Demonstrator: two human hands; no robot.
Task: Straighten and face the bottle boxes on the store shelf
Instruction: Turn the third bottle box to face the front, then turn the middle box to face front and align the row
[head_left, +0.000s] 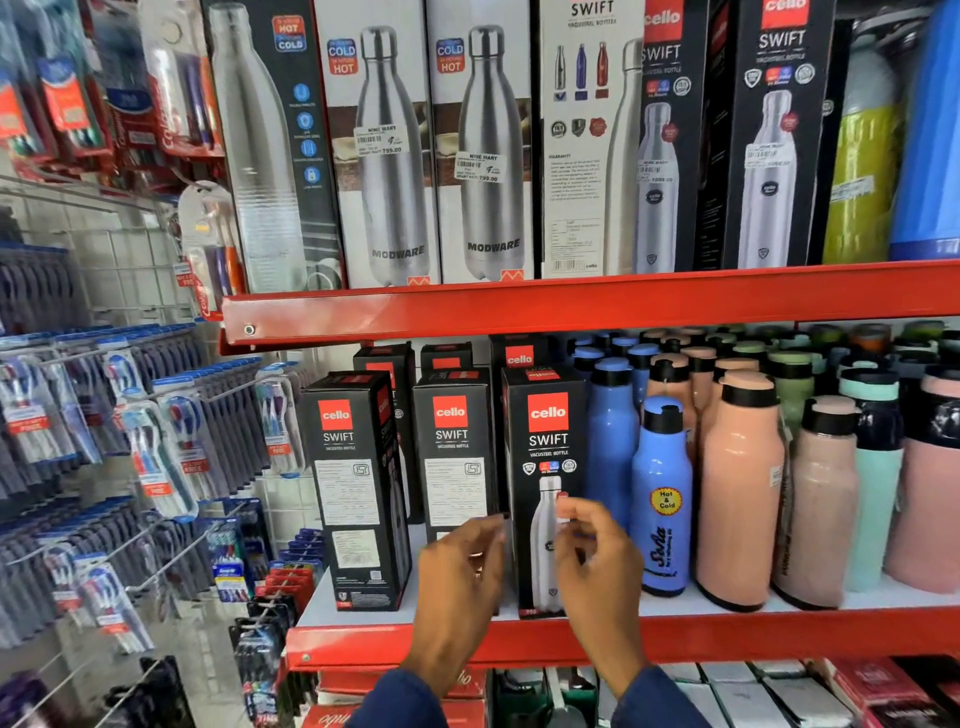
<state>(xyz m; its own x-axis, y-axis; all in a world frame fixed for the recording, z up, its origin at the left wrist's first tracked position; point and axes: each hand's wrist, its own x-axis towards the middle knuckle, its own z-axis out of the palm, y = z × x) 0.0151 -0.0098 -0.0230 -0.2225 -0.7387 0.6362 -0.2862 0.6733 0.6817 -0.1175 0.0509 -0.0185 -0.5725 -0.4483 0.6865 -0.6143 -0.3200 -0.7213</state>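
Three black Cello Swift bottle boxes stand in the front row of the lower red shelf (467, 642). The left box (353, 483) is turned a little and shows its text panel. The middle box (453, 452) also shows a text panel. The right box (545, 447) faces front with the bottle picture. My left hand (460, 577) hovers in front of the middle box's lower part, fingers curled and apart. My right hand (597, 561) is in front of the right box, fingers loosely curved, with no clear grip on it. More Cello boxes (517, 356) stand behind.
Blue (662, 499), peach (740, 488) and mint bottles crowd the shelf to the right of the boxes. The upper shelf (571, 304) carries tall Modware (387, 156) and Cello boxes. Toothbrush packs (156, 447) hang on a wire rack at the left.
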